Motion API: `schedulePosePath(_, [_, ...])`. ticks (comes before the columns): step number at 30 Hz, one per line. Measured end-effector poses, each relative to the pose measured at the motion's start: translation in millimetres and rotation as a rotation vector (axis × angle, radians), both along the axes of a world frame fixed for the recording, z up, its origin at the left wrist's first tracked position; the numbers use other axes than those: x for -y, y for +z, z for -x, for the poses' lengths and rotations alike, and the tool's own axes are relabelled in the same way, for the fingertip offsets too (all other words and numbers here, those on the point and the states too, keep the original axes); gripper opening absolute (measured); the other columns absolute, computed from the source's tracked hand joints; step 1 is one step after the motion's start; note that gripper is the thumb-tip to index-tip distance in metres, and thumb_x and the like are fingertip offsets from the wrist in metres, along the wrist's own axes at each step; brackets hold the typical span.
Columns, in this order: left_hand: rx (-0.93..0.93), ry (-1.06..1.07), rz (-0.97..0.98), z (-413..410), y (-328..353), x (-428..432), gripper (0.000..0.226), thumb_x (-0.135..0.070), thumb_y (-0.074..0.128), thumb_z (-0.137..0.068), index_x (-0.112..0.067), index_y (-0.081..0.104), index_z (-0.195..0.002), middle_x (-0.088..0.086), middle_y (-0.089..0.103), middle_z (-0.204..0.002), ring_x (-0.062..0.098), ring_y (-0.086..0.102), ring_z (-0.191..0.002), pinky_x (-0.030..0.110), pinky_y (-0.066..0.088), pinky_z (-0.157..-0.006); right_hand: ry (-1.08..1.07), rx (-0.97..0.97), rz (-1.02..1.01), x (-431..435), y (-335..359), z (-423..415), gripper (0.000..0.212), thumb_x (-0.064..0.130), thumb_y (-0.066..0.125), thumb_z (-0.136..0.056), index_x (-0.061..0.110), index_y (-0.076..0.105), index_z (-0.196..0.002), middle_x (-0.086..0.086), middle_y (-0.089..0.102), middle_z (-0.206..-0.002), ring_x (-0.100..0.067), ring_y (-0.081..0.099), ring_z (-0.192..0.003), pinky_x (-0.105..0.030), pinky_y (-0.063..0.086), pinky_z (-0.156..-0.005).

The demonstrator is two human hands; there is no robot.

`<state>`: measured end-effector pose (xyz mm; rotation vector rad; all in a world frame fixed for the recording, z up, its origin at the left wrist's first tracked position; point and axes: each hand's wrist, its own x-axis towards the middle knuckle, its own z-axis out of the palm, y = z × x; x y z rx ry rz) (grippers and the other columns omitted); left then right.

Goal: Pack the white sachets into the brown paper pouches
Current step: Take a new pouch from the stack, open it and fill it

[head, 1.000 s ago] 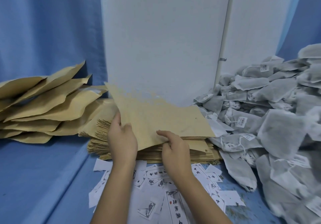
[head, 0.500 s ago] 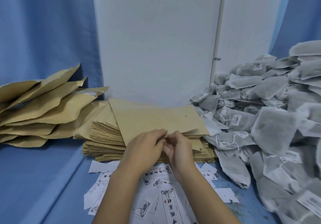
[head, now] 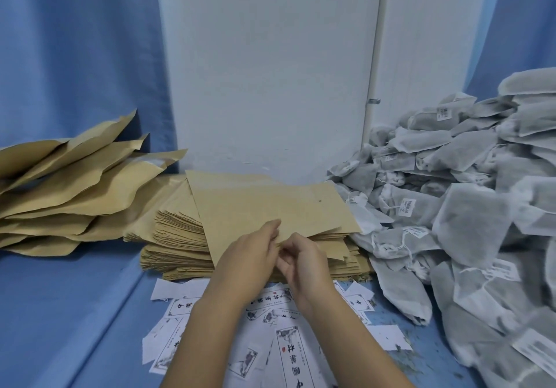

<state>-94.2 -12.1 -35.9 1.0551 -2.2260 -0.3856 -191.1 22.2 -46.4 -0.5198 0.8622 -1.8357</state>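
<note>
**Pinch at the near edge**

Nearest us, white printed paper slips litter the blue table. Just beyond them, our left hand and right hand both pinch the near edge of a flat brown paper pouch, topmost on its stack. Farther right we see heaped white fabric sachets; farther left, bulging brown pouches.
</note>
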Motion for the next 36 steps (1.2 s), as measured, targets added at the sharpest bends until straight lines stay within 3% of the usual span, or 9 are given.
schedulePosePath(6, [0.045,0.059,0.155,4,-2,-2,0.049,-0.014,0.040,-0.095,-0.029,0.035,-0.142,-0.003,0.062,-0.125,0.021,0.058,-0.110,0.034,0.046,-0.085,-0.004,0.008,0.021,2,2,-3,0.026,-0.016,0.040,-0.080,0.007,0.044,-0.069,-0.002,0.043,-0.050,-0.011,0.053,-0.048,-0.022,0.054,-0.056])
schedulePosePath(11, [0.071,0.074,0.234,5,-3,-1,0.051,-0.017,0.039,-0.096,-0.033,0.029,-0.143,-0.001,0.067,-0.113,0.024,0.062,-0.098,0.035,0.046,-0.077,-0.017,0.000,-0.007,3,0,-2,0.015,-0.011,0.048,-0.086,0.002,0.051,-0.093,-0.011,0.050,-0.069,-0.018,0.053,-0.064,-0.023,0.055,-0.057])
schedulePosePath(17, [0.116,0.110,0.338,11,-2,-9,0.058,-0.016,0.043,-0.092,-0.036,0.027,-0.144,-0.004,0.067,-0.105,0.024,0.061,-0.088,0.028,0.026,-0.061,-0.079,-0.008,-0.127,1,1,2,0.017,-0.014,0.051,-0.082,0.000,0.050,-0.090,-0.007,0.040,-0.063,-0.010,0.040,-0.043,-0.019,0.048,-0.046])
schedulePosePath(24, [0.022,0.179,0.295,11,1,-10,0.048,-0.017,0.040,-0.094,-0.034,0.035,-0.139,-0.002,0.069,-0.102,0.025,0.061,-0.092,0.031,0.032,-0.064,-0.112,-0.045,-0.158,-5,4,-2,0.021,-0.015,0.049,-0.081,0.002,0.055,-0.068,-0.005,0.056,-0.055,-0.013,0.054,-0.050,-0.018,0.047,-0.044])
schedulePosePath(27, [0.074,0.204,0.310,12,2,-9,0.051,-0.019,0.040,-0.094,-0.036,0.032,-0.141,-0.006,0.068,-0.111,0.022,0.062,-0.098,0.034,0.042,-0.074,-0.064,0.045,-0.112,-6,8,-2,0.017,-0.012,0.049,-0.085,-0.002,0.055,-0.074,-0.003,0.055,-0.048,-0.007,0.052,-0.039,-0.018,0.049,-0.045])
schedulePosePath(29, [0.103,0.209,0.364,15,1,-11,0.056,-0.015,0.043,-0.091,-0.033,0.032,-0.142,-0.010,0.064,-0.118,0.016,0.060,-0.103,0.028,0.037,-0.081,-0.062,0.084,-0.124,-5,7,0,0.012,-0.009,0.049,-0.087,-0.002,0.056,-0.081,-0.002,0.051,-0.045,-0.006,0.047,-0.036,-0.017,0.048,-0.044])
schedulePosePath(32, [0.118,0.229,0.470,15,3,-19,0.057,-0.006,0.058,-0.081,-0.023,0.047,-0.135,-0.009,0.067,-0.106,0.013,0.061,-0.097,0.027,0.024,-0.076,-0.034,0.131,-0.113,-3,4,0,0.012,-0.004,0.050,-0.090,-0.001,0.061,-0.092,-0.007,0.061,-0.062,-0.012,0.056,-0.052,-0.021,0.054,-0.051])
schedulePosePath(34, [0.060,0.278,0.480,8,3,-19,0.059,0.007,0.070,-0.062,-0.015,0.064,-0.117,-0.004,0.071,-0.093,0.018,0.066,-0.086,0.030,0.028,-0.075,-0.030,0.165,-0.116,-3,3,2,0.013,0.002,0.049,-0.094,0.001,0.062,-0.091,-0.012,0.068,-0.073,-0.018,0.065,-0.062,-0.024,0.056,-0.052])
schedulePosePath(36, [0.017,0.345,0.440,-2,2,-14,0.061,0.013,0.066,-0.060,-0.012,0.065,-0.115,0.000,0.071,-0.100,0.019,0.065,-0.095,0.036,0.035,-0.083,-0.095,0.211,-0.141,-4,4,9,0.012,0.009,0.048,-0.097,0.004,0.058,-0.092,-0.019,0.066,-0.088,-0.025,0.066,-0.076,-0.028,0.058,-0.053])
